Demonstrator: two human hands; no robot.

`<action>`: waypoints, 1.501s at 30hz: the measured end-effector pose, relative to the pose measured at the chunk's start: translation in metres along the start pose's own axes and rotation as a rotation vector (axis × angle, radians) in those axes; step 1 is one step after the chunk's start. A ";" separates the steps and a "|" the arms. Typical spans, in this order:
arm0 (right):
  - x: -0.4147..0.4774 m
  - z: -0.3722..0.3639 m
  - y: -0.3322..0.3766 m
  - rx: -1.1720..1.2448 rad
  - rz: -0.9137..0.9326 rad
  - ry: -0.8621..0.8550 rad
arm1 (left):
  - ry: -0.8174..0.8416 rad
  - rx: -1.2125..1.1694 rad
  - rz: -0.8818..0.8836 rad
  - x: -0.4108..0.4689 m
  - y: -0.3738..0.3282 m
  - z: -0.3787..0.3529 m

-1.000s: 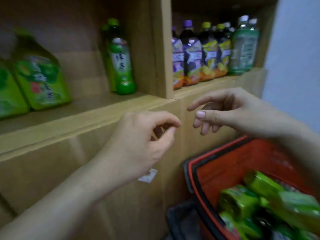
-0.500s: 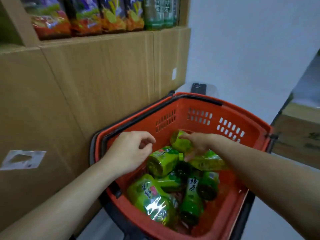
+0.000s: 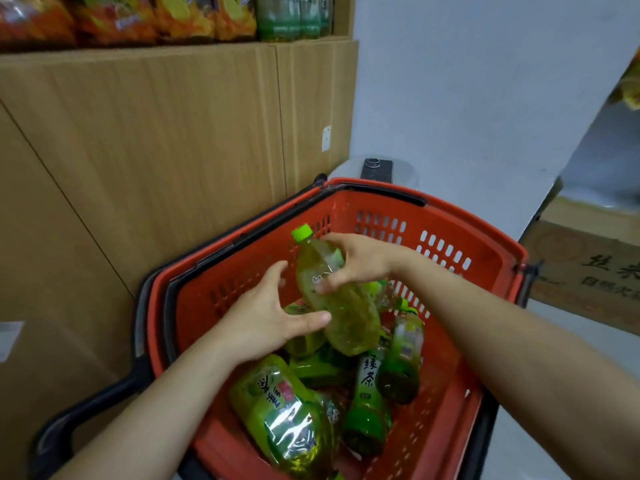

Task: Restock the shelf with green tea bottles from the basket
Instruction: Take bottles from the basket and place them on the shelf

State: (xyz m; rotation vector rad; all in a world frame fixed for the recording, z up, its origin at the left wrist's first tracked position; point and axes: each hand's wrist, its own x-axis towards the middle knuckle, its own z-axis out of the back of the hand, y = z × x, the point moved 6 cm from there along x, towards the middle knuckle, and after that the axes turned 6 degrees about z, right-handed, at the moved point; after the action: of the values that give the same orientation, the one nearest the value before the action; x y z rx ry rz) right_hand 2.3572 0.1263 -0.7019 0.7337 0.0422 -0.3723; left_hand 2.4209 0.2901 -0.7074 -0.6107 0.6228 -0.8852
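Head view: the right hand (image 3: 360, 261), just reaching before, now clamps a bottle (image 3: 334, 292) lifted above the basket (image 3: 446, 420); the left hand (image 3: 263, 317), fingers apart, supports it, ready for shelving.

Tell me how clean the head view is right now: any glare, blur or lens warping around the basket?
Head view: glare streaks the plastic wrap of the nearest bottle pack; the snack packs on the shelf are soft and blurred; wide-angle bending curves the basket rim and stretches both forearms; the held bottle, in the right hand with the left hand alongside, is fairly sharp; lighting is even.
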 end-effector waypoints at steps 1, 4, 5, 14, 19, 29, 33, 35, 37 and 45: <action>0.001 -0.002 0.015 0.147 0.051 -0.018 | 0.040 -0.144 -0.019 0.000 0.000 -0.002; -0.003 -0.007 0.048 0.481 0.157 -0.034 | -0.050 -0.465 -0.119 0.001 0.000 0.012; -0.003 -0.006 0.052 0.549 0.180 -0.037 | -0.094 -0.519 -0.133 0.001 0.001 0.017; 0.026 0.019 -0.062 0.100 -0.291 -0.222 | -0.332 -0.424 -0.066 -0.012 0.005 0.038; 0.061 -0.035 -0.124 -0.396 -0.327 0.006 | -0.368 -0.456 -0.060 -0.011 0.012 0.042; 0.064 -0.033 -0.107 -0.642 -0.217 -0.155 | -0.418 -0.525 -0.075 -0.002 0.017 0.045; 0.046 0.015 -0.060 -0.350 -0.157 -0.294 | -0.432 -0.544 -0.110 -0.004 0.013 0.048; 0.027 0.043 -0.027 -0.196 -0.081 -0.389 | -0.436 -0.564 -0.132 -0.006 0.008 0.049; -0.002 0.066 0.002 0.041 -0.001 -0.551 | -0.438 -0.566 -0.158 -0.012 0.002 0.050; -0.096 0.097 0.083 0.786 0.252 -0.955 | -0.689 -0.605 -0.235 -0.062 -0.022 0.085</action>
State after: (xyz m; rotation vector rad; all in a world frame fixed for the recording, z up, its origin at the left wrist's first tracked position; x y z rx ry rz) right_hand 2.2880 0.1492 -0.5601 1.2465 -1.1436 -0.4669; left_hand 2.4402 0.3501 -0.6204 -1.4807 0.1756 -0.6289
